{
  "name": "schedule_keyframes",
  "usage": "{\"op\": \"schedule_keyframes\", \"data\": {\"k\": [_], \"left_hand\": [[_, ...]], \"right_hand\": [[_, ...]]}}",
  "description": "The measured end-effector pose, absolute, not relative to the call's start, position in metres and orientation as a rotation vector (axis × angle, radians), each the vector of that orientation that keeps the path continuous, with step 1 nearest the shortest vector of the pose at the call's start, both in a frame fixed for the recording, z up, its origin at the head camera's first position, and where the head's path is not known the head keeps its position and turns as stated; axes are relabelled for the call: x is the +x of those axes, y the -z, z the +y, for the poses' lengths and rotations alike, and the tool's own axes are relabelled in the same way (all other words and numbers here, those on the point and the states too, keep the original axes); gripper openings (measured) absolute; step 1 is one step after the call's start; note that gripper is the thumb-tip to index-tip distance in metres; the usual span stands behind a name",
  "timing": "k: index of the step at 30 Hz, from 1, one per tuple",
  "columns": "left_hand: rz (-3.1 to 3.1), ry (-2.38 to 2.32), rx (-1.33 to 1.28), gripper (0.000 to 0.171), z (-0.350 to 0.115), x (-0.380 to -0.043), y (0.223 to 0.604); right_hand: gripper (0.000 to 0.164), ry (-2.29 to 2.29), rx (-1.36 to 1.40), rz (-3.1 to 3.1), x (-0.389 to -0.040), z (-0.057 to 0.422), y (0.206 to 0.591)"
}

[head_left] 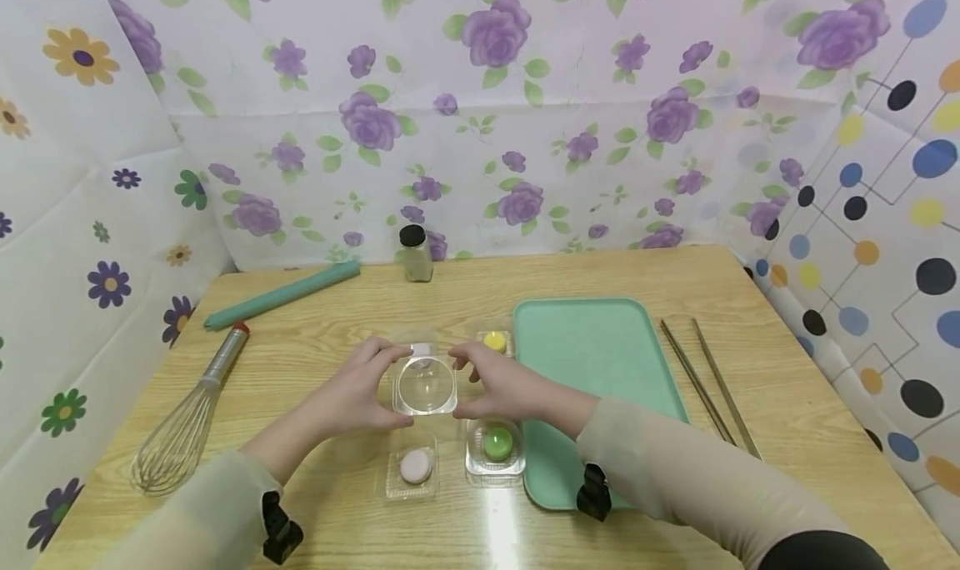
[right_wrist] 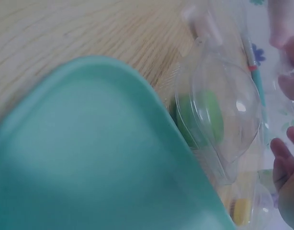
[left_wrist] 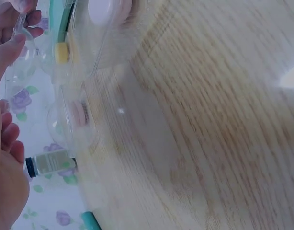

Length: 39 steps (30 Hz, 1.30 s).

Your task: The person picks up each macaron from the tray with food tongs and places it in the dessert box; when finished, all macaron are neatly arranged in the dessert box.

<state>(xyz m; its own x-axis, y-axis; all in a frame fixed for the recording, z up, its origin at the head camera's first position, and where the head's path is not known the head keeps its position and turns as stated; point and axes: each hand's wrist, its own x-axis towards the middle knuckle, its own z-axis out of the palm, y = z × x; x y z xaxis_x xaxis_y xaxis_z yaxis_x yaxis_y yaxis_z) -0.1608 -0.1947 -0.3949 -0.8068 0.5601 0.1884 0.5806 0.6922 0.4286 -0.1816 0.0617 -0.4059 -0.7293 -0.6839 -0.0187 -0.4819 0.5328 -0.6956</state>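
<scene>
My left hand [head_left: 358,391] and right hand [head_left: 504,382] hold a clear plastic domed lid [head_left: 426,385] between them, thumbs and fingers at its corners, above the table. Nearer me, a round pale-pink sweet [head_left: 416,467] sits on a clear square tray with no dome over it. To its right, a green sweet [head_left: 497,444] lies under a clear dome [right_wrist: 243,108]. Behind the right hand is a yellow sweet [head_left: 494,341] in clear packaging. Another pale-pink sweet [left_wrist: 79,112], under a dome, is partly hidden behind the held lid in the head view.
A turquoise tray [head_left: 585,337] lies right of the sweets, under my right forearm. Beyond it are two metal rods [head_left: 697,378]. At left lie a whisk [head_left: 187,420] and a teal roll [head_left: 285,293]. A black-capped jar [head_left: 416,255] stands at the back by the flowered wall.
</scene>
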Motion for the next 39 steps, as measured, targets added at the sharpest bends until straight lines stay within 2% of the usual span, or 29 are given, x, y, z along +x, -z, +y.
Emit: {"op": "schedule_keyframes", "data": {"k": [7, 15, 22, 24, 32, 39], "left_hand": [[-2.735, 0.657, -0.977, 0.089, -0.193, -0.158, 0.396], [-2.509, 0.505, -1.038, 0.090, -0.194, -0.160, 0.397], [-2.177, 0.315, -1.176, 0.090, -0.192, -0.163, 0.397], [-2.111, 0.246, -1.198, 0.089, -0.189, -0.163, 0.397], [-2.094, 0.183, -1.215, 0.096, -0.187, -0.163, 0.398], [-2.282, 0.315, -1.236, 0.107, -0.189, -0.158, 0.397]], "right_hand": [[0.076, 1.242, -0.901, 2.317, -0.180, 0.065, 0.405], [0.046, 1.489, -0.706, 2.011, -0.183, 0.059, 0.402], [0.069, 1.606, -0.480, 1.680, -0.184, 0.053, 0.403], [0.071, 1.610, -0.427, 1.611, -0.183, 0.054, 0.403], [0.062, 1.604, -0.419, 1.590, -0.183, 0.056, 0.401], [0.051, 1.568, -0.581, 1.808, -0.184, 0.057, 0.403]]}}
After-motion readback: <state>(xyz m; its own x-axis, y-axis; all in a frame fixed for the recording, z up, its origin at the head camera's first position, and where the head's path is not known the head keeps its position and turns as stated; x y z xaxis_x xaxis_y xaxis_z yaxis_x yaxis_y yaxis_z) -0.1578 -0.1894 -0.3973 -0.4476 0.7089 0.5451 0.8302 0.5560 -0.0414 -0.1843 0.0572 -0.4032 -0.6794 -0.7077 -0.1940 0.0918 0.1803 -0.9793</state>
